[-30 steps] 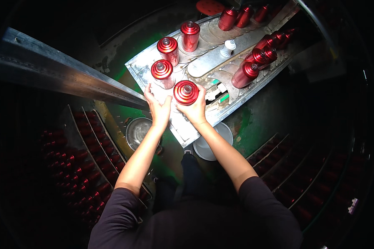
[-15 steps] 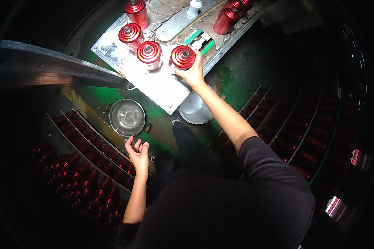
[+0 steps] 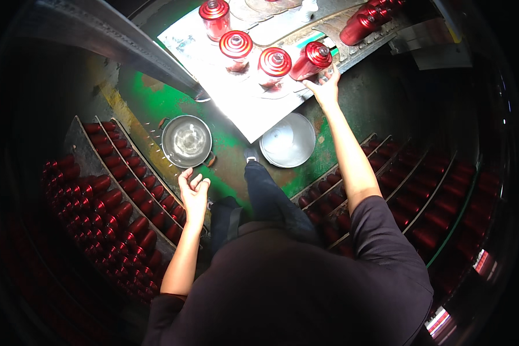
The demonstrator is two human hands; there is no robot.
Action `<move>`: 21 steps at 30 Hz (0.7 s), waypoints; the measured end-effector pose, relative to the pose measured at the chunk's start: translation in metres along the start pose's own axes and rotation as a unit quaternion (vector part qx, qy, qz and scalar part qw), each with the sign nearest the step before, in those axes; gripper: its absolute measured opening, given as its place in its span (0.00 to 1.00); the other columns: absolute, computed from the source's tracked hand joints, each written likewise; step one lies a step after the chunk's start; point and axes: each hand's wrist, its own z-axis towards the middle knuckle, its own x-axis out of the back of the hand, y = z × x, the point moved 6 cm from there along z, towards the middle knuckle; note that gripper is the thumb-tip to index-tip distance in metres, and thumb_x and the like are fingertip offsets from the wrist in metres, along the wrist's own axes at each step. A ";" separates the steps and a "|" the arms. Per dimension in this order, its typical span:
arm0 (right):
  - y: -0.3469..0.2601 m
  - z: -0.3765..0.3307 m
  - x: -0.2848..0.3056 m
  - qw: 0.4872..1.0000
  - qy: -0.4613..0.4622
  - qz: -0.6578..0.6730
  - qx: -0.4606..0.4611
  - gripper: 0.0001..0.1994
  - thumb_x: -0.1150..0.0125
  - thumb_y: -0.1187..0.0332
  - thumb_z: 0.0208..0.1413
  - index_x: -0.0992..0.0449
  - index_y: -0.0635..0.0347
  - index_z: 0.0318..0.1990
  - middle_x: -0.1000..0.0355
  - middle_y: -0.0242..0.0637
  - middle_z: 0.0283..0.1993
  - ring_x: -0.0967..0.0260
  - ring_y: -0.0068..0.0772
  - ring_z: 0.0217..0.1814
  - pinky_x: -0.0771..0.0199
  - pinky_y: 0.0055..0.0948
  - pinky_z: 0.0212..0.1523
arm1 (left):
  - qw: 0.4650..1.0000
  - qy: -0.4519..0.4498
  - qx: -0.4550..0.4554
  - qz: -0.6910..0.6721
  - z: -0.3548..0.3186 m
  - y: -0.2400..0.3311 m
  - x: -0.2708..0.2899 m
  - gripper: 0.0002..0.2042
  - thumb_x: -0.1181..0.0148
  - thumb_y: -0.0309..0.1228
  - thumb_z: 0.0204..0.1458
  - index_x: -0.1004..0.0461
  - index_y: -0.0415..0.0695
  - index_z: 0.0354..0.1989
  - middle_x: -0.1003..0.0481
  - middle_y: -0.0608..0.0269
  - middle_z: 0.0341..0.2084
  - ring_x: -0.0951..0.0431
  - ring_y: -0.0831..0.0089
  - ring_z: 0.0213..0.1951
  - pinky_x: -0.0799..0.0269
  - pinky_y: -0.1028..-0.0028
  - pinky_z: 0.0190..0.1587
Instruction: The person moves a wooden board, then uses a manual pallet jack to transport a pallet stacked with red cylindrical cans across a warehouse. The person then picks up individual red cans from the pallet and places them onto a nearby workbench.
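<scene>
One glossy red metallic bottle [image 3: 305, 68], with a stepped, ringed top and a small greyish neck, is at the right-hand edge of the pale, brightly lit metal tabletop [image 3: 247, 118]. Its top leans to our right; we cannot tell whether that is real tilt or the lens. Our right grip [image 3: 327, 91] pinches its lower part, thumb on the near side, fingers round the right. Our left grip [image 3: 194, 195] hangs in the air, fingers loosely curled and apart.

Three similar ringed red bottles [image 3: 236, 45] form a slanting row to the left, the nearest just beside the held one. Nearer to us, the tabletop lies bare down to its corner, so we have open room there. Below that corner, on the green-stained floor [image 3: 228, 151], we see a round grey metal pot [image 3: 187, 142] with brown handles and, beside the right edge, a pale round basin [image 3: 288, 141].
</scene>
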 end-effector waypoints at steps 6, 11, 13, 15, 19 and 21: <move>0.056 -0.098 0.030 0.988 -0.048 -0.014 -0.144 0.34 0.33 0.78 0.49 0.42 0.63 0.64 0.31 0.49 0.53 0.27 0.37 0.47 0.25 0.31 0.51 | 0.997 0.056 0.045 0.010 -0.033 -0.048 0.041 0.26 0.34 0.23 0.47 0.36 0.37 0.55 0.32 0.50 0.53 0.24 0.62 0.49 0.24 0.69 0.48; 0.041 -0.222 -0.044 0.934 -0.255 0.073 -0.239 0.18 0.41 0.78 0.59 0.35 0.65 0.55 0.30 0.38 0.41 0.27 0.28 0.35 0.21 0.23 0.35 | 0.986 0.140 0.072 0.058 -0.062 -0.087 0.075 0.21 0.33 0.27 0.43 0.30 0.39 0.47 0.25 0.53 0.42 0.21 0.65 0.41 0.24 0.68 0.43; 0.026 -0.264 -0.096 0.895 -0.371 0.069 -0.236 0.16 0.44 0.81 0.58 0.33 0.64 0.54 0.31 0.35 0.38 0.27 0.27 0.34 0.21 0.24 0.37 | 0.983 0.140 0.106 0.059 -0.061 -0.109 0.082 0.21 0.33 0.30 0.43 0.30 0.40 0.46 0.24 0.54 0.41 0.21 0.67 0.39 0.23 0.69 0.42; -0.015 -0.310 -0.151 0.836 -0.491 0.125 -0.210 0.14 0.47 0.84 0.57 0.30 0.64 0.51 0.29 0.34 0.37 0.29 0.24 0.35 0.22 0.26 0.42 | 0.979 0.142 0.135 0.050 -0.065 -0.109 0.099 0.22 0.32 0.28 0.45 0.30 0.40 0.50 0.26 0.52 0.45 0.21 0.66 0.42 0.24 0.67 0.46; -0.115 -0.403 -0.255 0.775 -0.629 -0.061 -0.013 0.18 0.41 0.82 0.53 0.30 0.62 0.52 0.27 0.32 0.40 0.29 0.22 0.42 0.27 0.24 0.48 | 0.935 0.337 0.109 -0.022 -0.080 -0.180 0.180 0.36 0.28 0.28 0.37 0.40 0.43 0.57 0.30 0.48 0.49 0.24 0.62 0.42 0.25 0.65 0.45; -0.147 -0.451 -0.306 0.743 -0.658 -0.109 0.054 0.24 0.36 0.79 0.50 0.34 0.63 0.56 0.25 0.37 0.43 0.27 0.27 0.45 0.26 0.27 0.50 | 0.868 0.483 0.096 -0.070 -0.101 -0.216 0.245 0.44 0.27 0.27 0.33 0.47 0.43 0.62 0.36 0.44 0.53 0.29 0.55 0.50 0.30 0.62 0.53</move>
